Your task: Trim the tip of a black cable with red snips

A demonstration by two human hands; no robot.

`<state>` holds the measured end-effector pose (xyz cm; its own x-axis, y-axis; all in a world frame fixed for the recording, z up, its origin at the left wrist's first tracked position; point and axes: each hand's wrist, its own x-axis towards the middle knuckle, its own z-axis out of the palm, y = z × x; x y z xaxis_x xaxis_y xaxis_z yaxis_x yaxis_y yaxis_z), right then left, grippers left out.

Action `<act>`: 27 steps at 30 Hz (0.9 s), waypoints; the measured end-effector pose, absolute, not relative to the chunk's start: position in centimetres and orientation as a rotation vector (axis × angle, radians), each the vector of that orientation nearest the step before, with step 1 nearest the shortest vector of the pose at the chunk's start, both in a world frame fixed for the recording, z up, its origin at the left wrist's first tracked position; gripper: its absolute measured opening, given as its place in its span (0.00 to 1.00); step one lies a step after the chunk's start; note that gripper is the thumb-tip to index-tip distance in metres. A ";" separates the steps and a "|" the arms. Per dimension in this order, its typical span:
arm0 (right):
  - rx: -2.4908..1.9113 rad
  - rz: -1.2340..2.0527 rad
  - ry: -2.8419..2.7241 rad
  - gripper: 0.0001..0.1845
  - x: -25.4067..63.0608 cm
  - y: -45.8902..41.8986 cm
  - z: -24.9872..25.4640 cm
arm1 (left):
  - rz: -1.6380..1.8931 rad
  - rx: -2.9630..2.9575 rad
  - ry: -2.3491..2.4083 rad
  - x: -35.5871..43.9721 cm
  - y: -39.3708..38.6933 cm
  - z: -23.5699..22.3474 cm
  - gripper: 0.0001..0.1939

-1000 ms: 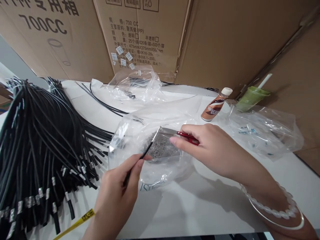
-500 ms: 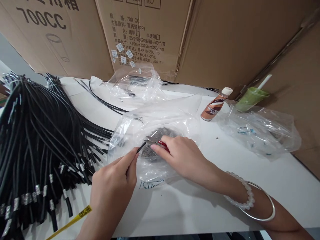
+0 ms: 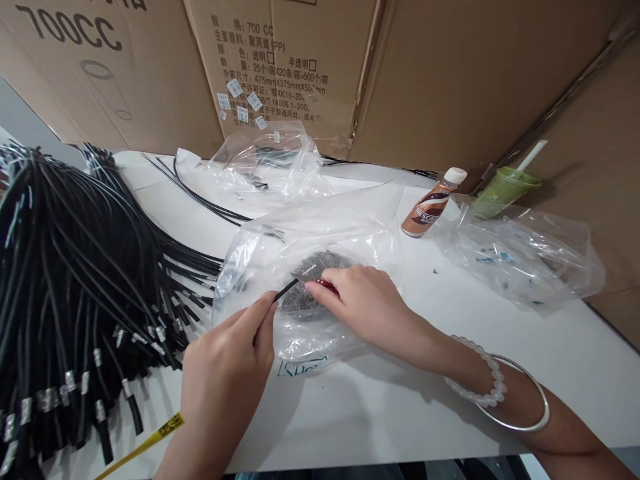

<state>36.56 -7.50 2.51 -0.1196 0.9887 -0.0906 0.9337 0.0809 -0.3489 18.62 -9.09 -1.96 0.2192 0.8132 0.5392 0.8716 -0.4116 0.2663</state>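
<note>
A short length of black cable [image 3: 286,291] sticks out of my left hand [image 3: 233,357], which is pinched round it, its end pointing up and right. My right hand [image 3: 367,300] is closed on small red-handled scissors [image 3: 327,285]. Their blades are at the cable's tip and look nearly closed; part of them is hidden by my fingers. Beneath both hands lies an open clear plastic bag [image 3: 350,230] holding a heap of fine grey clippings [image 3: 313,267]. A small pale streak shows above the blades.
A big bundle of black cables [image 3: 85,267] with silvery ends covers the left side. A yellow strip [image 3: 143,443] runs beside my left wrist. Behind stand cardboard boxes [image 3: 280,67], another clear bag [image 3: 295,160], a brown Nescafé bottle [image 3: 433,203] and a green cup [image 3: 507,190].
The scissor blades, apart before, have come together at the cable's tip. A small pale streak has appeared above them. Both hands have stayed nearly in place; the view shifted slightly.
</note>
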 end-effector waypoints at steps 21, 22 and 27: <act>-1.784 0.482 -2.067 0.21 38.1 -10.2 5.9 | -1.716 -2.767 -2.388 18.2 -8.8 -0.1 0.12; -1.796 0.471 -2.080 0.21 38.1 -10.3 5.4 | -1.660 -2.719 -2.281 18.3 -8.9 -0.2 0.12; -1.852 0.518 -2.066 0.22 37.6 -9.7 2.6 | -1.289 -2.512 -1.681 18.6 -9.3 -1.2 0.10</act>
